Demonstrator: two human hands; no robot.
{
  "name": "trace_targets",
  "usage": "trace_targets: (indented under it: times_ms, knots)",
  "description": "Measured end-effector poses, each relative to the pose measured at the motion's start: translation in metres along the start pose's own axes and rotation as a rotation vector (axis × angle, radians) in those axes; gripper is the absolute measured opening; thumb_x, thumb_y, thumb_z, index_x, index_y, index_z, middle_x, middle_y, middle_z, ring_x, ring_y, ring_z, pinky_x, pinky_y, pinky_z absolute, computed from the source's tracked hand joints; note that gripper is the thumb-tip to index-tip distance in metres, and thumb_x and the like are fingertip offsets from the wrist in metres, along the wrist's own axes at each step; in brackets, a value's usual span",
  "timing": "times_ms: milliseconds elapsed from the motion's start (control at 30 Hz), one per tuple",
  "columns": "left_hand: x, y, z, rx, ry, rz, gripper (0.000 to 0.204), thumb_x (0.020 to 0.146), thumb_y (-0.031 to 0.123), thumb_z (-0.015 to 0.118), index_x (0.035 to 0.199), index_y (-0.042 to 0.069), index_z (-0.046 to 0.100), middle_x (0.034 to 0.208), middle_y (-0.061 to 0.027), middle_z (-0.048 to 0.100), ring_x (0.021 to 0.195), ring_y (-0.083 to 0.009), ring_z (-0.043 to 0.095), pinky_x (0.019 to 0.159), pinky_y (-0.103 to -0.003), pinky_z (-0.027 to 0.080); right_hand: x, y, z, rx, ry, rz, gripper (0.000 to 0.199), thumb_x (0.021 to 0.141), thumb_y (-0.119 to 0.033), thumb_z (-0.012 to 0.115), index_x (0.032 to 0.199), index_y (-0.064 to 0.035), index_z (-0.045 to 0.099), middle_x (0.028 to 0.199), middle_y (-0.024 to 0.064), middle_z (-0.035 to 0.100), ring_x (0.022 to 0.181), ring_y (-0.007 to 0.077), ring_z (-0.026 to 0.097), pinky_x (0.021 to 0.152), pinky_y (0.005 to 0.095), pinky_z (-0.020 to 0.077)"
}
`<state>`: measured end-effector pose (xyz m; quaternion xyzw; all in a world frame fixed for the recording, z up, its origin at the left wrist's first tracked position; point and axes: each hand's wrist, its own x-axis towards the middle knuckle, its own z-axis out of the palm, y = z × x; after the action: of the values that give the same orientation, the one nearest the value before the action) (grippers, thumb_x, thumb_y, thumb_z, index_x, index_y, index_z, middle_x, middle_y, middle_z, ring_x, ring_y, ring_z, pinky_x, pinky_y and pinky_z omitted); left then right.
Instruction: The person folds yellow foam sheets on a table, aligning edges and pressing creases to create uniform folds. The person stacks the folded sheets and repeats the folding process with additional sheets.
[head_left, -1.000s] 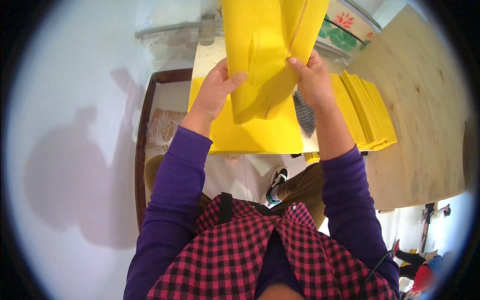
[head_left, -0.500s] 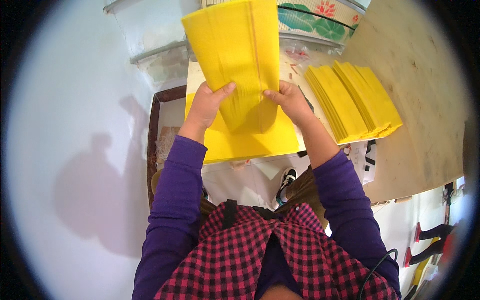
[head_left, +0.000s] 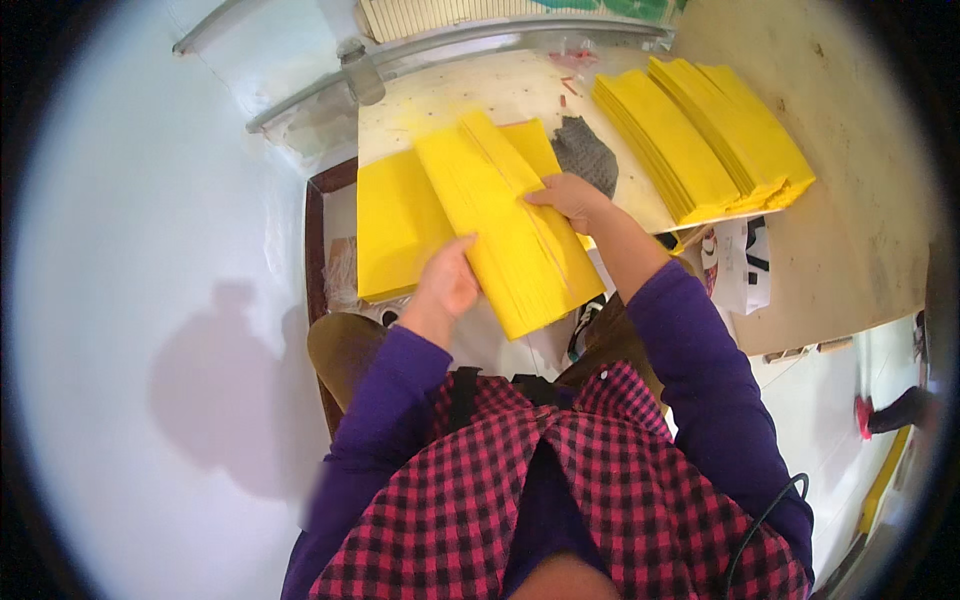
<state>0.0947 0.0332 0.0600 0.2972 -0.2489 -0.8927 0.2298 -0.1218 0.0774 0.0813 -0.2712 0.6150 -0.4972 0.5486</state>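
Observation:
Between my two hands is a long bundle of folded yellow sheets [head_left: 510, 240], with a thin reddish line running along its length. My left hand [head_left: 448, 285] grips its left edge near the lower end, thumb on top. Higher up on the right edge, my right hand [head_left: 575, 200] holds it with the thumb pressed on the upper face. The bundle lies aslant above a flat yellow pile [head_left: 390, 230] on the table, and its lower end juts past the table's front edge. Whether it rests on the pile I cannot tell.
Folded yellow stacks [head_left: 710, 140] stand side by side on the pale table [head_left: 430, 95] to the right. A dark grey cloth [head_left: 585, 155] lies just beyond my right hand. A white printed bag [head_left: 740, 265] is below the table edge. Another person's leg [head_left: 900, 410] shows at far right.
The yellow bundle has come down and toward me from a raised, more upright position, both hands moving with it. The grey cloth, mostly hidden before, now shows.

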Motion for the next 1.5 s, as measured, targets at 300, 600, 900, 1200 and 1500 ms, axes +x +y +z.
trace_targets:
  times_ms: [300,600,900,1200,1500]
  knots:
    - [-0.017,-0.062,-0.011,-0.007,0.022,-0.075,0.034,0.093,0.005,0.048,0.126,0.000,0.046,0.124,-0.0136,0.057,0.112,-0.0281,0.058,0.096,-0.044,0.048,-0.013,0.040,-0.018,-0.023,0.067,0.092,0.031,0.089,-0.012,0.060,0.113,0.0081,0.057,0.108,0.0165,0.064,0.091,0.0238,0.065,0.077,0.0354,0.0540]
    - [-0.024,-0.090,0.005,-0.064,0.067,-0.125,0.036,0.093,0.004,0.047,0.129,0.000,0.046,0.127,-0.0148,0.054,0.116,-0.0286,0.055,0.099,-0.043,0.046,-0.115,0.091,-0.033,0.166,0.071,0.104,0.030,0.093,-0.016,0.056,0.110,0.0085,0.059,0.099,0.0129,0.066,0.084,0.0212,0.066,0.076,0.0331,0.0534]
    - [-0.005,-0.078,0.007,-0.174,-0.093,-0.096,0.045,0.091,0.018,0.055,0.133,0.004,0.044,0.132,-0.0110,0.053,0.123,-0.0292,0.050,0.106,-0.048,0.035,-0.148,0.106,-0.049,-0.250,0.136,-0.005,0.024,0.092,-0.011,0.056,0.108,0.0069,0.061,0.092,0.0055,0.065,0.081,0.0116,0.061,0.075,0.0265,0.0493]
    - [0.042,-0.058,0.045,-0.140,-0.081,-0.048,0.041,0.092,0.017,0.056,0.130,0.007,0.047,0.130,-0.0092,0.055,0.121,-0.0276,0.050,0.105,-0.045,0.037,-0.207,0.050,-0.083,-0.424,0.135,-0.109,0.024,0.089,-0.014,0.058,0.104,0.0042,0.061,0.084,0.0032,0.062,0.077,0.0089,0.056,0.070,0.0259,0.0472]
    - [0.101,-0.051,0.130,-0.117,-0.143,0.028,0.037,0.091,0.011,0.059,0.126,0.004,0.050,0.127,-0.0112,0.055,0.118,-0.0286,0.051,0.104,-0.045,0.039,-0.212,0.040,-0.137,-0.327,0.421,-0.260,0.020,0.087,-0.010,0.062,0.102,0.0039,0.061,0.083,0.0018,0.061,0.077,0.0080,0.055,0.069,0.0252,0.0471]
